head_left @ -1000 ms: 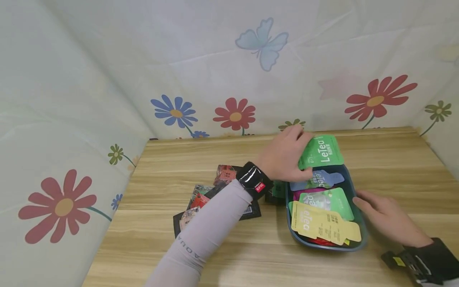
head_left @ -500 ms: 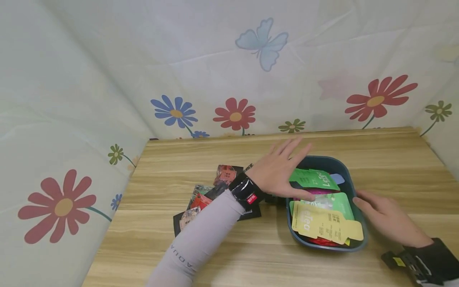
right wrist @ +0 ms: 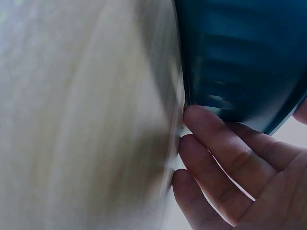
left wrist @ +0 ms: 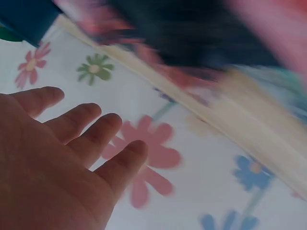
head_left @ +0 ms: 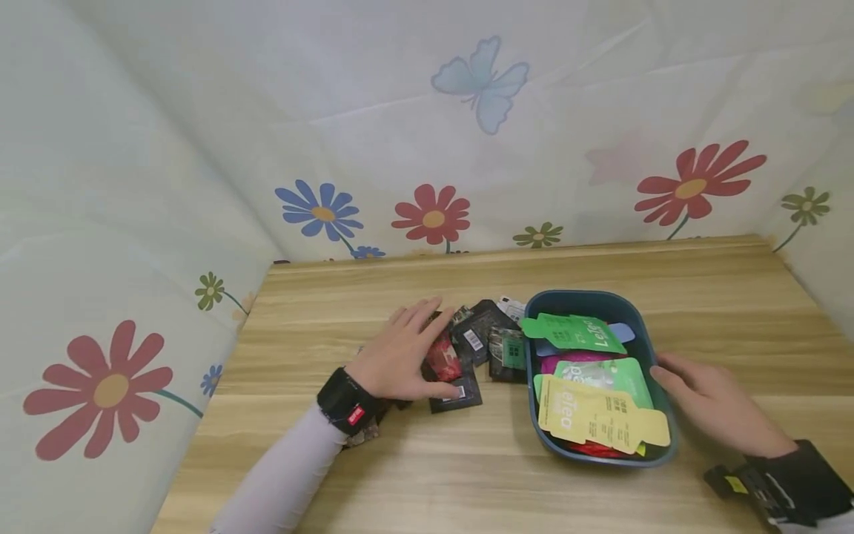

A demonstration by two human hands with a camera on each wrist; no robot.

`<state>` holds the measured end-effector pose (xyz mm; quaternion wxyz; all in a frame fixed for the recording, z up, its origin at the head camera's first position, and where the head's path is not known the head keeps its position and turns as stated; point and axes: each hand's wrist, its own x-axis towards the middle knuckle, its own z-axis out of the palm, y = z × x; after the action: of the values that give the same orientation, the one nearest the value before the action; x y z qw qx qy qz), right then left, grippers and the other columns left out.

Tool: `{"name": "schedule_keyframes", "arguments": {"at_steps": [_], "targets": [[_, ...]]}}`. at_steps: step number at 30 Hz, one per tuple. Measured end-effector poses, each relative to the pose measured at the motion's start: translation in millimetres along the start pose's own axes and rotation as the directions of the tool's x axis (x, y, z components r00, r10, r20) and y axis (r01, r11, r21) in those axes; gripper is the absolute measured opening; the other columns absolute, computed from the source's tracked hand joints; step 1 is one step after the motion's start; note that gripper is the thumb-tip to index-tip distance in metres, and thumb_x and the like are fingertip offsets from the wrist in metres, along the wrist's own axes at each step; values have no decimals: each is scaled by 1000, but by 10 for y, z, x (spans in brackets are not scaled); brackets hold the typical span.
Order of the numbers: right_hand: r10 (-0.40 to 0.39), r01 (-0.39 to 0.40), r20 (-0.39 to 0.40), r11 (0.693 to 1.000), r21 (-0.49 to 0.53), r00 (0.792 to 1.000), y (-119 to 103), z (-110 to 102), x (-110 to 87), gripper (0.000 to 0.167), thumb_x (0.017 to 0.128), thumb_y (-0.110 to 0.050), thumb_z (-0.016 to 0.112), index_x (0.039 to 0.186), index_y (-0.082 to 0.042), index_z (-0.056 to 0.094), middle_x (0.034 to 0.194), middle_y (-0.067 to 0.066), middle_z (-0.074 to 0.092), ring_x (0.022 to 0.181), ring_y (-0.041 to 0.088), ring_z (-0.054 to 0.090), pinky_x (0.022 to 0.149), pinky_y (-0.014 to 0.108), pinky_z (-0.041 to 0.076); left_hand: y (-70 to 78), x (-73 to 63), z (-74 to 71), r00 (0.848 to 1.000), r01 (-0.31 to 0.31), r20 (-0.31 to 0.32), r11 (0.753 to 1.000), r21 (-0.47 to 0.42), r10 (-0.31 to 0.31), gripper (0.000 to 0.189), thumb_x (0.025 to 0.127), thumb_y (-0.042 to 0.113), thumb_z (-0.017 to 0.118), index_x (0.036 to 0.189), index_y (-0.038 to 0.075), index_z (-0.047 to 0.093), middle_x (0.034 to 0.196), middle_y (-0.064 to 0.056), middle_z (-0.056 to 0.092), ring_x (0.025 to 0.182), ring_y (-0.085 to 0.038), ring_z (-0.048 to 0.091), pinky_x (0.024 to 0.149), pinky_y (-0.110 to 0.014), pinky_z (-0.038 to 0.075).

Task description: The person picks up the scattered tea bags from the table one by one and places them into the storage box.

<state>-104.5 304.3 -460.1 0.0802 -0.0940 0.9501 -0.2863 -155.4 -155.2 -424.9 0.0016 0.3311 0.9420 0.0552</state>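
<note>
In the head view my left hand (head_left: 396, 363) hovers with spread fingers over a pile of small dark sachets, holding nothing. A red-printed sachet (head_left: 443, 361) shows between its thumb and fingers; part of the pile is hidden beneath the hand. The left wrist view has the same hand (left wrist: 72, 143) with fingers extended. My right hand (head_left: 723, 408) rests at the right side of a dark blue tub (head_left: 580, 300), its fingers (right wrist: 230, 155) against the tub's lower wall in the right wrist view. Inside lie a green LeTea packet (head_left: 574, 332), a yellow packet (head_left: 594, 415) and several others.
Between the left hand and the tub lie a black sachet (head_left: 477, 330) with a white label and a dark sachet (head_left: 508, 354) with a green label, close to the tub's left wall. Flower-printed cloth (head_left: 373, 126) rises behind the wooden table (head_left: 480, 475).
My left hand has let go of the green LeTea packet in the tub and moved left over the dark sachets. The right hand has stayed at the tub's side.
</note>
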Motion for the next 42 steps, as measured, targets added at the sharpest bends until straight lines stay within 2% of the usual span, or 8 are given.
{"name": "schedule_keyframes", "arguments": {"at_steps": [5,10,14,20,23,29,37,42], "targets": [[8,-8,7,1000,4,1000,-44,21,-8,59,111,-35,42,144,14,49,143,39,52,130,60,50,98,74,44,-210,-487,87,996,92,-4,996,-18,-92,124,73,86,66,166,16,23,171,-14,26,155,-38,31,123,-60,31],[12,-12,3,1000,11,1000,-49,37,-11,60,111,-36,42,145,13,49,143,39,52,130,60,50,99,74,44,-281,-900,127,983,186,-2,982,-26,-186,128,68,84,74,166,17,26,167,-15,34,150,-39,39,119,-59,38],[14,-14,1,1000,15,1000,-34,41,-13,61,112,-37,41,145,13,48,144,39,51,131,61,49,99,74,43,-288,-1170,135,971,233,-42,972,-8,-233,125,65,82,78,163,17,35,161,-13,43,144,-36,48,115,-57,43],[17,-17,7,1000,12,1000,-27,27,-10,61,112,-38,41,146,13,48,145,39,51,133,60,48,101,74,42,-265,-1482,171,965,247,-105,969,33,-242,117,65,76,82,158,16,43,146,-8,54,131,-29,56,107,-52,50],[24,-24,14,1000,7,1000,-34,14,-8,62,112,-38,40,146,13,47,145,39,50,133,60,48,101,74,42,-251,-1582,192,961,255,-115,967,26,-250,114,66,72,85,156,16,45,142,-6,56,128,-27,58,105,-50,52],[28,-29,8,1000,6,1000,-50,6,-12,62,111,-39,40,146,12,48,145,38,51,133,59,49,101,73,43,-237,-1687,260,960,273,-65,962,-13,-274,104,72,67,84,156,19,46,144,-2,54,128,-21,57,106,-46,53],[14,-14,-13,1000,13,1000,-23,3,-17,61,112,-38,41,145,11,50,144,37,53,132,59,50,101,73,43,-261,-1694,332,965,253,-70,967,-22,-254,96,78,64,81,155,16,49,141,-1,55,125,-17,57,105,-42,53],[18,-18,-12,1000,12,1000,-20,-1,-22,61,111,-39,41,146,11,49,145,37,52,132,59,50,102,73,43,-251,-1684,327,966,255,-47,967,-17,-256,92,78,62,82,152,16,53,139,0,56,124,-16,57,105,-41,53]]}}
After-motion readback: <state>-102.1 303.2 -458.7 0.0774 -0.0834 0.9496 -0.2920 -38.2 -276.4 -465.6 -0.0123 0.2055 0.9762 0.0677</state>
